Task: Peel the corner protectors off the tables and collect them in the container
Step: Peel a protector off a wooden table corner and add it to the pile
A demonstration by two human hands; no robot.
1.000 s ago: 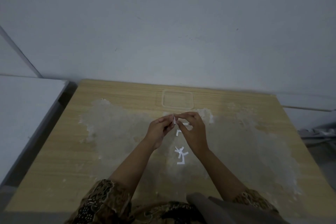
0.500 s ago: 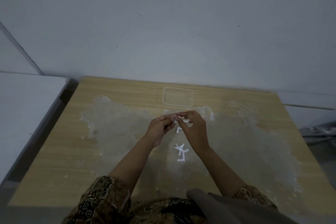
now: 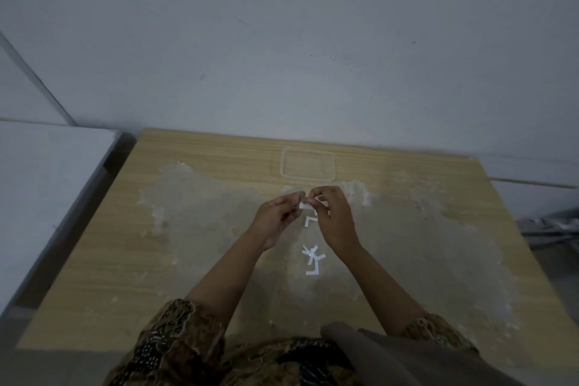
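White table [image 3: 47, 185] at far left, set apart by a gap from the wooden table [image 3: 188, 260]. Left hand [image 3: 275, 216] pinches one end of a small white strip [image 3: 303, 205], raised above the tabletop. Right hand [image 3: 335, 216] pinches the other end; fingertips of both hands nearly meet. Step in hand: apparently picking the strip apart. Below the hands an L-shaped strip [image 3: 309, 221] and a loose pile of strips [image 3: 313, 258] lie on the table. Clear container [image 3: 308, 163] sits beyond the hands, seemingly empty. Next: carry the piece forward and release it over the container; tacky backing may cling to fingers.
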